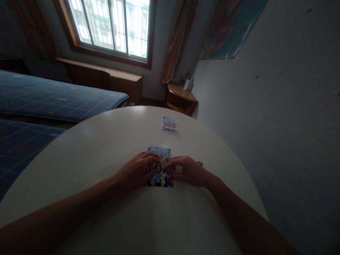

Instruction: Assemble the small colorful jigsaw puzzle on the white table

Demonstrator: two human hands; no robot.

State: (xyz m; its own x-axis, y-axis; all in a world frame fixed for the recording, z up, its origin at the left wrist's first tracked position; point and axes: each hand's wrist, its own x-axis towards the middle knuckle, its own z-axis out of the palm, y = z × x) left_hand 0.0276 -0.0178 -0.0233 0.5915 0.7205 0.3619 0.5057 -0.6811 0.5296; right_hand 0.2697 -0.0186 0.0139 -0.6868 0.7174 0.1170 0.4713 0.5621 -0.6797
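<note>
A small rectangular picture sheet (160, 180), crowded with colourful printed figures and pale lettering along its far edge, lies flat on the white round table (106, 152). My left hand (140, 166) rests over its left side, fingers stretched across the print. From the right, my right hand (183, 170) reaches onto the sheet with thumb and forefinger pinched together at its surface. Whatever is between those fingertips is too small or hidden to make out. Just beyond my right wrist sits a little dark blue item (199, 163), partly covered by the hand.
A small printed packet (169, 123) lies farther back on the table. To the left is a bed with a blue plaid mattress (61, 99). A wooden corner shelf (182, 94) stands behind the table, and a white wall (278, 117) runs along the right.
</note>
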